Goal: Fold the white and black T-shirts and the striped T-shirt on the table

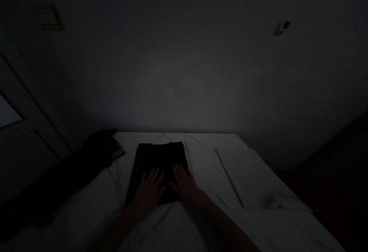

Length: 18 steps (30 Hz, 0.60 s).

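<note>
A folded black garment (pixel 161 156), probably a shirt, lies flat in a neat rectangle on the white marbled table (pixel 207 167). My left hand (pixel 148 190) rests palm down on its lower left part, fingers spread. On the lower right part lies my right hand (pixel 184 183), also flat with fingers apart. Neither hand grips anything. The room is very dark, so the garment's details are hard to make out.
A heap of dark clothes (pixel 86 164) runs along the table's left side, with a striped piece (pixel 118 150) at its far end. Behind the table stands a plain wall (pixel 184 72) with a small white fixture (pixel 283 26). A door (pixel 25 102) is at the left.
</note>
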Available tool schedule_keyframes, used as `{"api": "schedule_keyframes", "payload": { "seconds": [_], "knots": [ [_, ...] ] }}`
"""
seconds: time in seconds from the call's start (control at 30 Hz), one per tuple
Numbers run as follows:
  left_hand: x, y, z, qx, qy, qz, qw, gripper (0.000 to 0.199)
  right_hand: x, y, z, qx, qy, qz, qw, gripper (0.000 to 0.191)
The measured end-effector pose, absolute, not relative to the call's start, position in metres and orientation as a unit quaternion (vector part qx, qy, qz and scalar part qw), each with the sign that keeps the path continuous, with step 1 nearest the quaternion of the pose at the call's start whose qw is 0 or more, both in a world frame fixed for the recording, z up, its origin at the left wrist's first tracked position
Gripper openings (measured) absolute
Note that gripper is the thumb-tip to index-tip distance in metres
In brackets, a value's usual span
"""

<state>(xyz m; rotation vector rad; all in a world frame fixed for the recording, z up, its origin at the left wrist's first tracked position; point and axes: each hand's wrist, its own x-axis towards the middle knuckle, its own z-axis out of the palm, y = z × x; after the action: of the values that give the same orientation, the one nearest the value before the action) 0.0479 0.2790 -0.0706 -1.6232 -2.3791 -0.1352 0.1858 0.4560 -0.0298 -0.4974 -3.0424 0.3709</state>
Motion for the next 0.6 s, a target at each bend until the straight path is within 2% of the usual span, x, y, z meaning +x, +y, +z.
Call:
{"api": "schedule_keyframes", "payload": {
  "seconds": [0.13, 0.33, 0.47, 0.6],
  "knots": [
    [0.039, 0.279, -0.08, -0.561, -0.811, -0.049, 0.159, 0.056, 0.168, 0.49, -0.023, -0.269, -0.956, 0.113, 0.042, 0.062],
    [0.038, 0.289, -0.081, -0.568, -0.801, -0.043, 0.181, 0.057, 0.103, 0.554, 0.004, -0.392, -0.902, 0.16, 0.082, 0.036],
    [0.039, 0.286, -0.082, -0.571, -0.797, -0.05, 0.191, 0.058, 0.071, 0.573, 0.004, -0.421, -0.889, 0.157, 0.086, 0.045],
    [0.039, 0.282, -0.08, -0.576, -0.794, -0.061, 0.186, 0.06, 0.061, 0.579, -0.002, -0.43, -0.887, 0.148, 0.084, 0.039]
  ]
}}
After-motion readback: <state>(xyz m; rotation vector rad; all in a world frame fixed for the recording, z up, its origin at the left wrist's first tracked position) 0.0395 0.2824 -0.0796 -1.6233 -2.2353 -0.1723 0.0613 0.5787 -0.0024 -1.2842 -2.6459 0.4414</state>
